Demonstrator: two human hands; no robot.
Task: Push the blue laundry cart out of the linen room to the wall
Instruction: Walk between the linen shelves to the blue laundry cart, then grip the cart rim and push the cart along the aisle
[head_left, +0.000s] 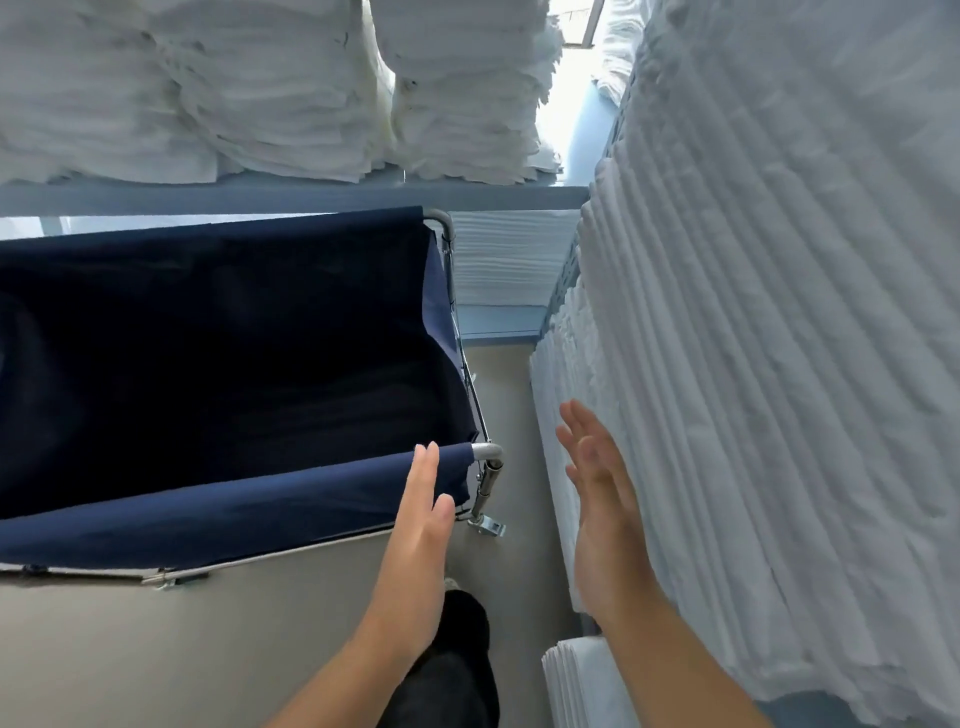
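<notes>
The cart (223, 364) stands on the floor (511, 405) to the left of the person, its far rim under a shelf (291, 200) loaded with folded white linen (270, 88). Its long axis runs left to right across the view. The near rail (260, 499), covered by the blue fabric hem, ends in a bare metal corner (488, 451) just ahead of the left hand (421, 525).

Left grip: spread flat, fingers together and extended, holding nothing. The fingertips overlap the near rail beside the corner; whether they touch it cannot be told. Right hand (605, 514): also open, fingers slightly apart, holding nothing, lying in the aisle between the cart and a tall linen stack (779, 338) on the right. It is well clear of the cart frame.

The left hand is the nearer one. The rail lies directly ahead of and below it; the right hand must travel left to reach the corner.

Container: the blue fabric bag (208, 338) hangs from the frame. Its interior is dark; no contents can be made out, and the bottom is not clearly visible.

Judgement: the cart is not yet gripped. The aisle is narrow, so the corner may brush the right-hand stack when the cart moves.
</notes>
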